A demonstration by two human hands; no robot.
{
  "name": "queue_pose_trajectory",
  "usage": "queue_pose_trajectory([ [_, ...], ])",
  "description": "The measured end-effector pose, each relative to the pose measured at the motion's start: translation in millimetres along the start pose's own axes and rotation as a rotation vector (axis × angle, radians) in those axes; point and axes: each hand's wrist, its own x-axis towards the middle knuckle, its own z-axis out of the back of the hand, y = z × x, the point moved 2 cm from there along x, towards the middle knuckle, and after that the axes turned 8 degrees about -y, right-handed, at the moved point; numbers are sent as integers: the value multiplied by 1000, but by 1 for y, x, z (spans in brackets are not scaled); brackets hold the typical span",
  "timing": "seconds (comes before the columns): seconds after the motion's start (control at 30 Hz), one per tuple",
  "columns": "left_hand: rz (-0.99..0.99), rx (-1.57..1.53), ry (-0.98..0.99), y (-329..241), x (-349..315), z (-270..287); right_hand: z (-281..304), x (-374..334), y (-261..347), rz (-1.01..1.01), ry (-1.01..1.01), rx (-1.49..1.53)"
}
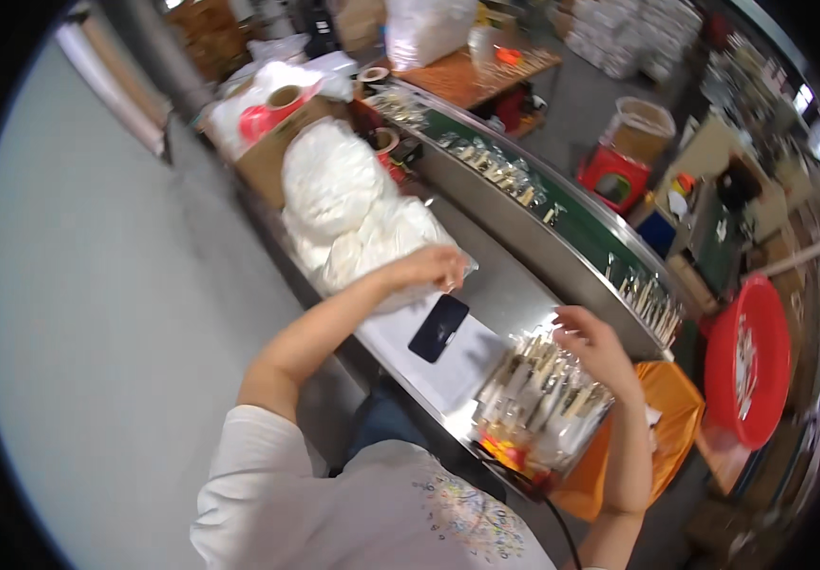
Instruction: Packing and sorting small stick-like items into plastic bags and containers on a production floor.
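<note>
My left hand (440, 268) is over the near side of the metal bench, beside a big heap of white plastic bags (339, 190). Its fingers are bent together, and anything in them is too small to make out. Just below it a dark phone (438, 328) lies on a white sheet (400, 350). My right hand (592, 342) hovers at the far edge of a pile of clear-wrapped packets (533, 399), its fingers apart and nothing seen in them. Pale, stick-like pieces show through the wrapping; their kind is unclear.
Behind a metal rail runs a green conveyor belt (576, 233) carrying several similar packets. An orange bag (671, 399) hangs at the bench's right end, near a large red basin (750, 361). Red tape rolls (263, 119) sit far left. A black cable (562, 522) crosses my front.
</note>
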Motion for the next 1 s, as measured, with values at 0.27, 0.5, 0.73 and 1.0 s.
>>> queue_pose_trajectory([
  [0.27, 111, 78, -47, -22, 215, 141, 10, 67, -26, -468, -329, 285],
  [0.5, -48, 1044, 291, 94, 371, 252, -12, 204, -47, -518, -480, 164],
  [0.73, 469, 1019, 669, 241, 432, 294, -30, 308, -144, -815, -475, -71],
  [1.0, 624, 1036, 737, 306, 457, 266, -74, 391, -286, -1107, -316, -344],
])
